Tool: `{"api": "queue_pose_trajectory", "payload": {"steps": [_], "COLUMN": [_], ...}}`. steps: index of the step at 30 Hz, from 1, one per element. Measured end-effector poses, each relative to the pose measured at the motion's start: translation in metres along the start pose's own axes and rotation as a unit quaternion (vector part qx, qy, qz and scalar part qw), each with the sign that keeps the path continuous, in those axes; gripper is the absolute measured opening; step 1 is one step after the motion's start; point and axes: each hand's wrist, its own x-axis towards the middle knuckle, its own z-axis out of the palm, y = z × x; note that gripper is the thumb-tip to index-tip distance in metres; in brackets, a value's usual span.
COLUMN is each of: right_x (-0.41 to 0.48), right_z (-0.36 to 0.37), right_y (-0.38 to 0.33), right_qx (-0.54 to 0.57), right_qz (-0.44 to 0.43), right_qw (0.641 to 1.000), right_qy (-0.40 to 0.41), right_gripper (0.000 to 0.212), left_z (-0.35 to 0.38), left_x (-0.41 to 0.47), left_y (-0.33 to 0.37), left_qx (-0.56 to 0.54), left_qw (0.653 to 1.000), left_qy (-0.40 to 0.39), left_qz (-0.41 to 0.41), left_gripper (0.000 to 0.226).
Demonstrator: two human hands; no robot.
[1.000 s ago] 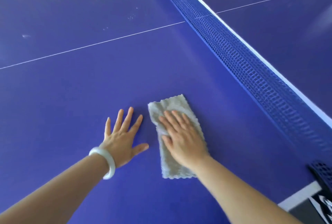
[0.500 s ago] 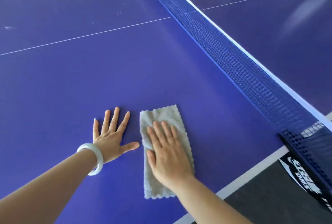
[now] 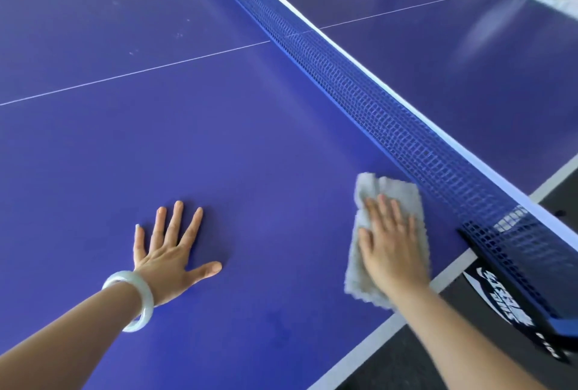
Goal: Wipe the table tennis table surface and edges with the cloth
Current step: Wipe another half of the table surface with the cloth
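Right hand [image 3: 392, 252] presses flat on the cloth [image 3: 403, 194] by the net [image 3: 406, 133], left hand [image 3: 169, 264] lies spread on the bench [image 3: 219, 139].

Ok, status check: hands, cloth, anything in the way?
Right hand flat on cloth, pressing it to the table. Left hand flat on bare surface, fingers spread. Net close on the cloth's right.

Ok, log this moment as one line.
step: wipe by net | right hand: flat on cloth | left hand: flat on table | cloth: beside net, near side edge
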Motion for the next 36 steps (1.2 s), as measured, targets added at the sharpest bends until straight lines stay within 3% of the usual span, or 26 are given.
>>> {"api": "queue_pose_trajectory", "payload": {"steps": [6, 10, 12, 14, 17, 19, 21, 23, 25, 28, 29, 31, 33, 36], "right_x": [-0.054, -0.035, -0.015, 0.003, 0.002, -0.021, -0.054, -0.086, -0.111, -0.121, -0.117, -0.098, -0.069, -0.036], "right_z": [0.01, 0.006, 0.003, 0.001, 0.001, 0.003, 0.004, 0.004, 0.001, -0.012, -0.017, -0.026, -0.027, -0.019], "right_y": [-0.155, -0.12, -0.059, 0.0, 0.011, -0.039, -0.103, -0.165, -0.211, -0.239, -0.238, -0.217, -0.196, -0.194], "right_qx": [0.089, 0.091, 0.051, -0.009, -0.008, 0.017, 0.055, 0.095, 0.118, 0.192, 0.272, 0.444, 0.452, 0.272], "right_qz": [-0.196, -0.278, -0.217, -0.097, 0.015, -0.008, -0.09, -0.175, -0.252, -0.366, -0.367, -0.242, -0.154, -0.241], "right_qw": [0.976, 0.956, 0.975, 0.995, 0.999, 1.0, 0.994, 0.98, 0.96, 0.903, 0.877, 0.847, 0.873, 0.93], "right_qy": [0.011, 0.008, 0.006, -0.019, -0.033, -0.009, -0.001, -0.008, -0.038, -0.118, -0.15, -0.163, -0.1, -0.052], "right_gripper": [0.063, 0.059, 0.059, 0.063, 0.07, 0.067, 0.068, 0.068, 0.069, 0.062, 0.053, 0.047, 0.052, 0.055], "left_z": [-0.001, 0.0, 0.001, 0.002, 0.001, 0.001, 0.001, -0.003, -0.012, -0.025, -0.024, -0.009, 0.018, 0.057], "left_x": [-0.002, -0.003, -0.003, -0.002, -0.001, -0.003, -0.004, -0.004, -0.008, -0.032, -0.045, -0.073, -0.099, -0.111], "left_y": [0.0, -0.001, -0.002, -0.002, -0.001, 0.0, 0.0, 0.002, 0.01, 0.019, 0.02, 0.023, 0.036, 0.069], "left_qx": [0.012, 0.002, -0.003, -0.001, 0.001, -0.006, 0.002, 0.015, -0.02, -0.118, -0.142, -0.169, -0.173, -0.141], "left_qw": [1.0, 1.0, 1.0, 1.0, 1.0, 0.999, 1.0, 0.999, 0.999, 0.984, 0.975, 0.954, 0.94, 0.948], "left_qy": [-0.004, 0.009, 0.017, 0.026, 0.029, 0.032, 0.029, 0.029, 0.039, 0.128, 0.165, 0.235, 0.259, 0.199], "left_qz": [-0.01, -0.007, -0.004, -0.005, -0.005, -0.001, 0.0, -0.009, -0.022, -0.027, -0.032, -0.073, -0.14, -0.203], "left_gripper": [0.104, 0.106, 0.107, 0.106, 0.104, 0.102, 0.1, 0.095, 0.074, 0.055, 0.054, 0.053, 0.055, 0.068]}}
